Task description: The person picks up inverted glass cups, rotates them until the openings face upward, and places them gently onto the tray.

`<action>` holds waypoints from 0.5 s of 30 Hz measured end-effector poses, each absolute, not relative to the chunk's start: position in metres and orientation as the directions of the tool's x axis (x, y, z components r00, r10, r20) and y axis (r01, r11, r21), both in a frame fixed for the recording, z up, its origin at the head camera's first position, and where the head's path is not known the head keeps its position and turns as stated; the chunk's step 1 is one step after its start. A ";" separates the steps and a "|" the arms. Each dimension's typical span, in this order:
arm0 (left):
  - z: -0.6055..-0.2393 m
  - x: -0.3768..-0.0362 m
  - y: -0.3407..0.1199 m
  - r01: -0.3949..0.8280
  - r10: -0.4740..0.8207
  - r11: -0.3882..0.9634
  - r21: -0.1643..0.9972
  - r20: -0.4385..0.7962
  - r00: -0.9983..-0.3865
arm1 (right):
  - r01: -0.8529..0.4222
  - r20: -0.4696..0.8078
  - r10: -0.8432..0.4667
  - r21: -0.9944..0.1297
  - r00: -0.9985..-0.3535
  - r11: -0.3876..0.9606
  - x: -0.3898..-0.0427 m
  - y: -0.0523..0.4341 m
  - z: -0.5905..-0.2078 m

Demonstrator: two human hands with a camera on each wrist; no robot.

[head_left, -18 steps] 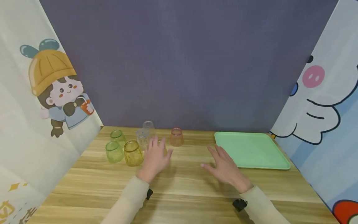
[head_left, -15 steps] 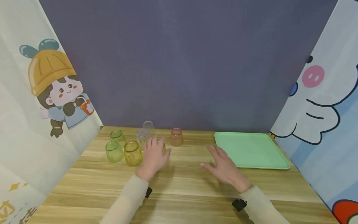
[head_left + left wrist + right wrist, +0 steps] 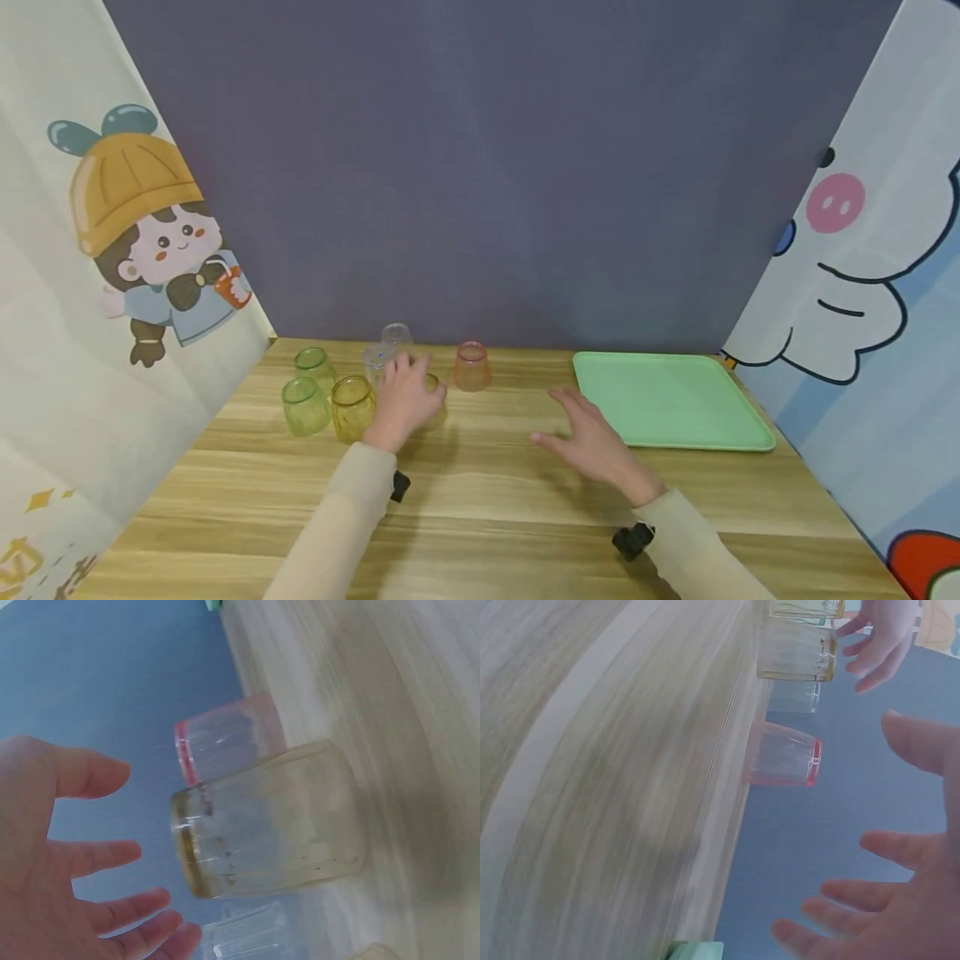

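Note:
In the head view my left hand (image 3: 407, 402) hovers over an amber glass, partly hiding it. From the left wrist, this amber glass (image 3: 274, 821) stands upright with my spread fingers and thumb just above its rim, apart from it. A second amber glass (image 3: 352, 410) stands to the hand's left, and a pink glass (image 3: 472, 367) lies to its right, farther back. My right hand (image 3: 597, 448) is held over the table with thumb and fingers spread, holding nothing, left of the green tray (image 3: 675, 404).
Two green glasses (image 3: 306, 408) stand at the left of the wooden table (image 3: 480, 517). Two clear glasses (image 3: 396, 335) are behind the left hand, one partly covered. A dark backdrop (image 3: 480, 183) rises at the table's back edge, with printed cloths on both sides.
My left hand has shifted slightly left and forward over the amber glass, its fingers bending a little more. The right hand has drifted slightly left. The glasses and tray keep their places.

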State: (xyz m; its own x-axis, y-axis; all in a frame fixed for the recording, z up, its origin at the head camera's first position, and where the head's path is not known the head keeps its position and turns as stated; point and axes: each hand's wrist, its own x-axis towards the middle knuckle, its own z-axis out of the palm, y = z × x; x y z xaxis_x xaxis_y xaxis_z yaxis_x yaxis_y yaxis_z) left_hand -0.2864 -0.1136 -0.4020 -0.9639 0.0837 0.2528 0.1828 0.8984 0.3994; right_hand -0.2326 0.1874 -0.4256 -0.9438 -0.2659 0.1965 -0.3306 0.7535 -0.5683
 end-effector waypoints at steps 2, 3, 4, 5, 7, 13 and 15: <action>-0.403 -0.289 -0.114 0.178 0.080 0.899 0.401 0.248 -0.966 | -0.328 0.200 -0.260 -0.590 -0.945 0.738 -0.235 0.187 -0.426; -0.404 -0.290 -0.113 0.175 0.078 0.898 0.404 0.247 -0.966 | -0.329 0.203 -0.259 -0.600 -0.944 0.729 -0.236 0.187 -0.427; -0.405 -0.291 -0.113 0.172 0.075 0.898 0.405 0.245 -0.967 | -0.330 0.206 -0.258 -0.607 -0.944 0.723 -0.237 0.186 -0.427; -0.406 -0.292 -0.113 0.168 0.071 0.897 0.409 0.242 -0.968 | -0.332 0.211 -0.257 -0.617 -0.943 0.714 -0.238 0.186 -0.428; -0.408 -0.294 -0.113 0.159 0.066 0.898 0.410 0.232 -0.970 | -0.339 0.224 -0.255 -0.632 -0.941 0.697 -0.240 0.185 -0.429; -0.412 -0.296 -0.113 0.149 0.068 0.903 0.402 0.209 -0.976 | -0.295 0.204 -0.214 -0.711 -0.955 0.639 -0.248 0.184 -0.433; -0.413 -0.296 -0.113 0.149 0.068 0.898 0.413 0.204 -0.977 | -0.269 0.181 -0.202 -0.740 -0.962 0.617 -0.249 0.183 -0.434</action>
State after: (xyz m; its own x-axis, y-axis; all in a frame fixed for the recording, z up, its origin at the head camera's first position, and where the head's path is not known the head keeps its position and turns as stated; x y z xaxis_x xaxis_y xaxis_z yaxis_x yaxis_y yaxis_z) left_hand -0.2963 -0.1134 -0.4128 -0.9766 0.0684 0.2040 0.1493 0.8982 0.4135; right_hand -0.2492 0.1833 -0.4335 -0.9625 -0.2019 0.1812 -0.2687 0.6169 -0.7397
